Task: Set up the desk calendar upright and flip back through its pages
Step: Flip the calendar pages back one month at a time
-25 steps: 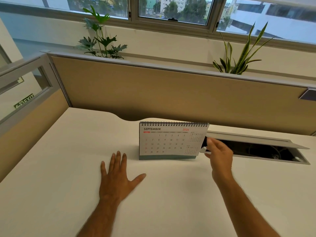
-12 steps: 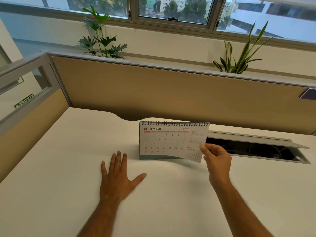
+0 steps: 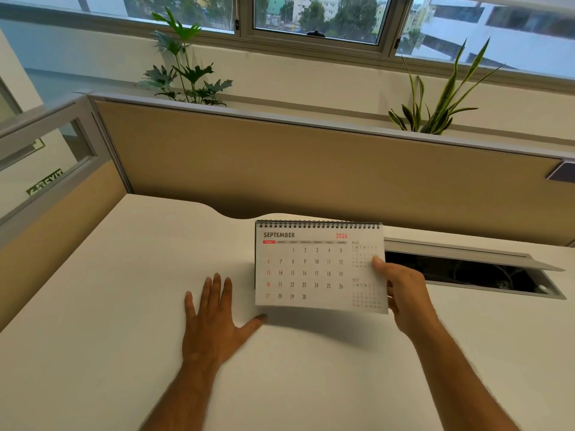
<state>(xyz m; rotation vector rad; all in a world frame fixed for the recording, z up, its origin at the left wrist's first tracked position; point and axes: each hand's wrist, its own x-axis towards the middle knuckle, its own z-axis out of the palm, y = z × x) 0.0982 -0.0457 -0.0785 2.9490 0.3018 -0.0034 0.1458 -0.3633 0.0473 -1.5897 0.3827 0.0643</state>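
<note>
Pinching the right edge of the September page, the right hand (image 3: 404, 293) lifts it from the desk calendar (image 3: 314, 265). The left hand (image 3: 214, 321) lies spread flat on the desk (image 3: 93, 337), just left of the calendar.

Calendar page (image 3: 311, 269) is showing white, with dark grey numerals, Sunday dates and the year in red, and a red bar under the month heading. Its spiral binding (image 3: 320, 224) is reading black. Behind the page, the calendar stand (image 3: 255, 259) is appearing dark green, possibly teal. Beneath the calendar, the desk (image 3: 93, 337) is presenting plain off-white. Behind it, the partition (image 3: 311, 169) is showing tan.
</note>
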